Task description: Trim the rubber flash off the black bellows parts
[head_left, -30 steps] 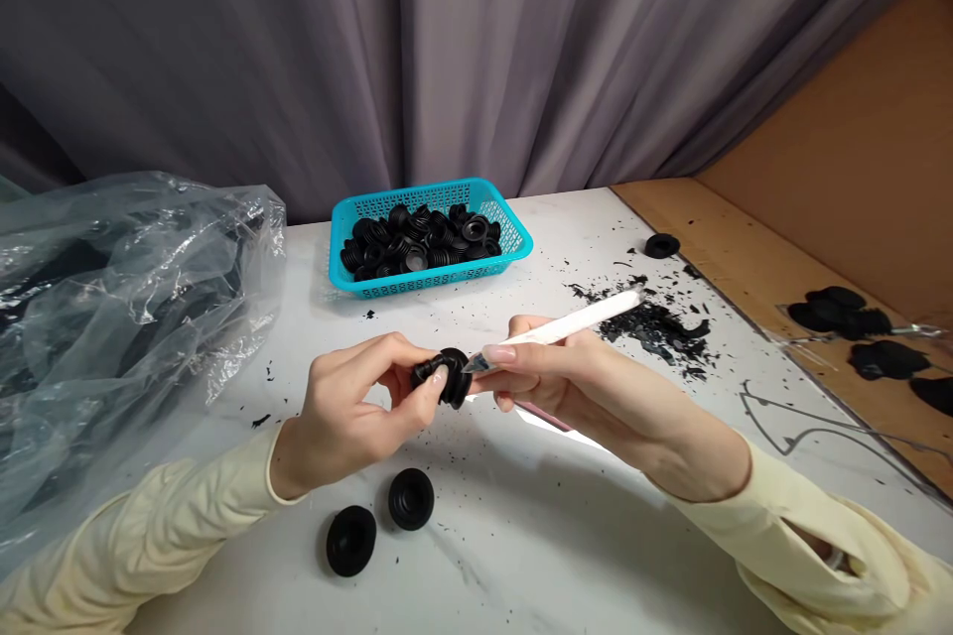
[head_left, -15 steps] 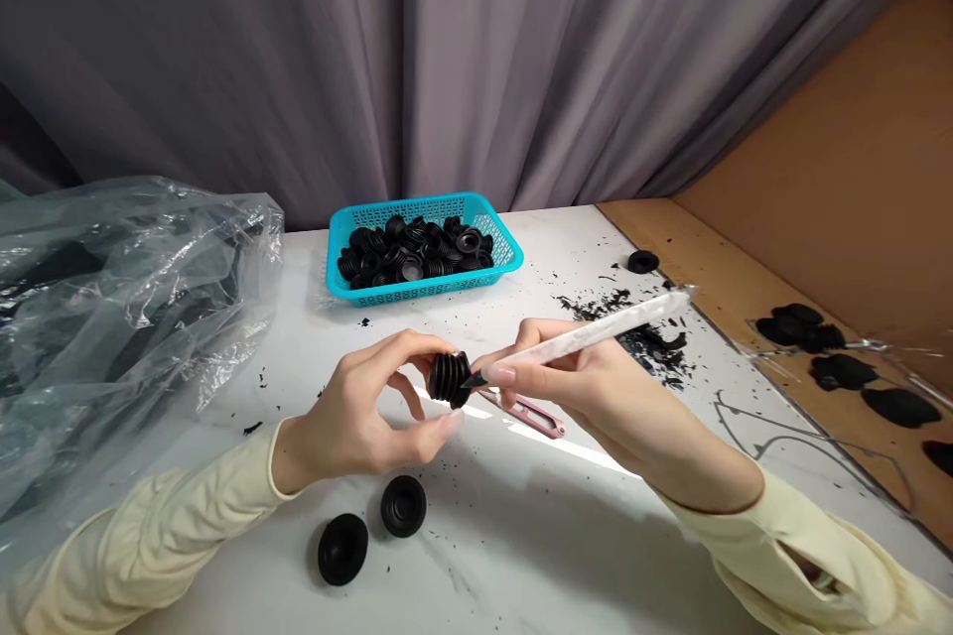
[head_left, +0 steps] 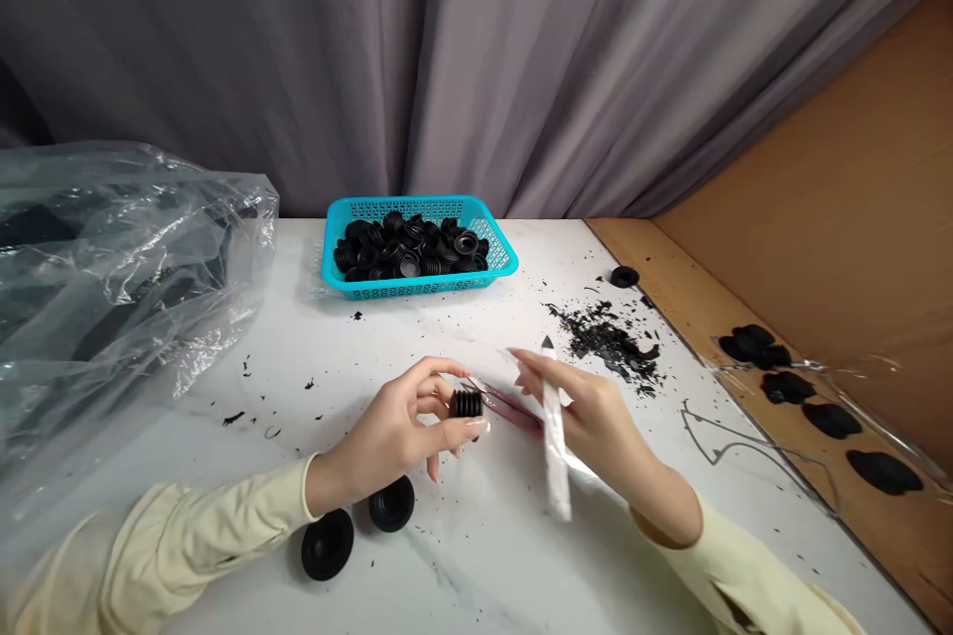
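While the left hand [head_left: 398, 432] pinches a black ribbed piece [head_left: 467, 404] above the worktop [head_left: 491, 575], partly covering it, a blurred white tool [head_left: 555, 456] crosses the right hand [head_left: 596, 412], whose grip I cannot tell, and overlaps a pink tool [head_left: 513, 413].

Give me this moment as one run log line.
left hand: holds ribbed black part | right hand: holds white tool, dark tip up | blue basket: holds black pieces

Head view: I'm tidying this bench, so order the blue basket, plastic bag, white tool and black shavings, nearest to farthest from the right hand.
1. White tool: held in the right hand.
2. Black shavings: just beyond.
3. Blue basket: back, leftward.
4. Plastic bag: far left.
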`<action>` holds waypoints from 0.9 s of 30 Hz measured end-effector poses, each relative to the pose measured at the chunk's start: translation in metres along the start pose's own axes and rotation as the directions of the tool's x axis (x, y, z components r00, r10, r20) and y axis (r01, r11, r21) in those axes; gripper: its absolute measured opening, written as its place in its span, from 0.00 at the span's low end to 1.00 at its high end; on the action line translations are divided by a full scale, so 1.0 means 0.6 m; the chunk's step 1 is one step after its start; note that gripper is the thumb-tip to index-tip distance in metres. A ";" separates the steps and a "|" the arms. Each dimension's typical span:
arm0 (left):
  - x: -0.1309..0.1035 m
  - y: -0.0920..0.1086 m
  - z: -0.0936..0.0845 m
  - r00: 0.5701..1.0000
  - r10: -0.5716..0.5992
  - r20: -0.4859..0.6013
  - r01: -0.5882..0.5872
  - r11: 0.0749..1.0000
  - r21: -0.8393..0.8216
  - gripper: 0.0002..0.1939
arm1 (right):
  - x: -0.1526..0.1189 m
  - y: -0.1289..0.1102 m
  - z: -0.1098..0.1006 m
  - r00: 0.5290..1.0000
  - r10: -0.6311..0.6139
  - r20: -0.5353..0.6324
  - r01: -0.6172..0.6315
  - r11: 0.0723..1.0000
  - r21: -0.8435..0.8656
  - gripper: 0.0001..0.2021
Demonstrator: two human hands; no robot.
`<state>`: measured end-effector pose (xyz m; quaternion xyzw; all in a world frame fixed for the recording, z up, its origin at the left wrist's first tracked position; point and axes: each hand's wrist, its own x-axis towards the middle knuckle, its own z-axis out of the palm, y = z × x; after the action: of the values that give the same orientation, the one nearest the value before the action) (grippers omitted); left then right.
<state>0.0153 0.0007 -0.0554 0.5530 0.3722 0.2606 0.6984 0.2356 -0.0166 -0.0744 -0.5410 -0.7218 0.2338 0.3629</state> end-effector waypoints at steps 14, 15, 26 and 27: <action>0.018 -0.036 0.004 0.996 0.059 -0.069 -0.042 0.974 0.225 0.14 | -0.019 -0.028 0.014 0.968 0.137 0.210 -0.193 0.943 0.273 0.12; 0.018 -0.036 0.005 0.993 0.099 -0.058 -0.080 0.959 0.272 0.13 | -0.019 -0.031 0.016 0.956 0.165 0.243 -0.240 0.916 0.322 0.12; 0.015 -0.038 -0.001 0.966 0.254 0.045 -0.257 0.934 0.249 0.11 | -0.017 -0.055 0.014 0.849 0.260 0.460 -0.524 0.523 0.672 0.10; 0.015 -0.038 -0.001 0.973 0.228 0.041 -0.232 0.949 0.212 0.12 | -0.018 -0.052 0.017 0.845 0.245 0.475 -0.531 0.480 0.698 0.10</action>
<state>0.0189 0.0026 -0.0793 0.6671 0.3257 0.2938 0.6021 0.2104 -0.0358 -0.0609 -0.4213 -0.4371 0.6946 0.3860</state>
